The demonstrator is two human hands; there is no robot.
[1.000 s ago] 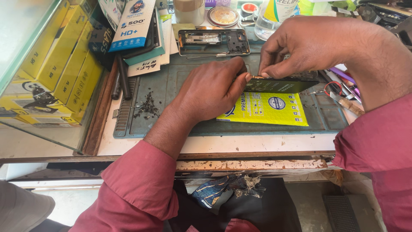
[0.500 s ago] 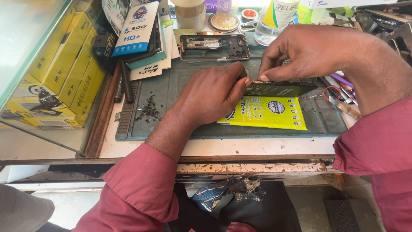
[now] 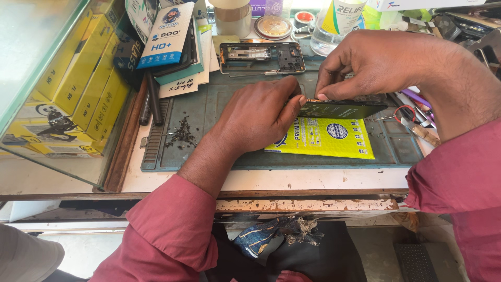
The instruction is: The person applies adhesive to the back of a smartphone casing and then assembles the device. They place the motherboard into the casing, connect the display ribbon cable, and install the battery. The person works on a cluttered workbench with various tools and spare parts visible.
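Observation:
A dark phone body (image 3: 342,109) lies tilted over a yellow packet (image 3: 326,138) on the grey-green work mat (image 3: 209,112). My left hand (image 3: 258,115) is curled, its thumb and fingers pinching the phone's left end. My right hand (image 3: 376,62) comes in from above, fingertips pressing on the phone's upper left edge next to the left thumb. Whether a small tool sits between the fingers cannot be told. Both sleeves are dark red.
An opened phone frame (image 3: 261,57) lies at the mat's far edge. A pile of tiny dark screws (image 3: 182,134) sits on the mat's left. Yellow boxes (image 3: 78,94) and a blue-white packet (image 3: 168,36) stack at left; bottles (image 3: 339,21) and tools (image 3: 415,122) at right.
Both hands stay on the phone's left end; the view has shifted slightly, and the right fingertips have settled closer onto the phone's edge.

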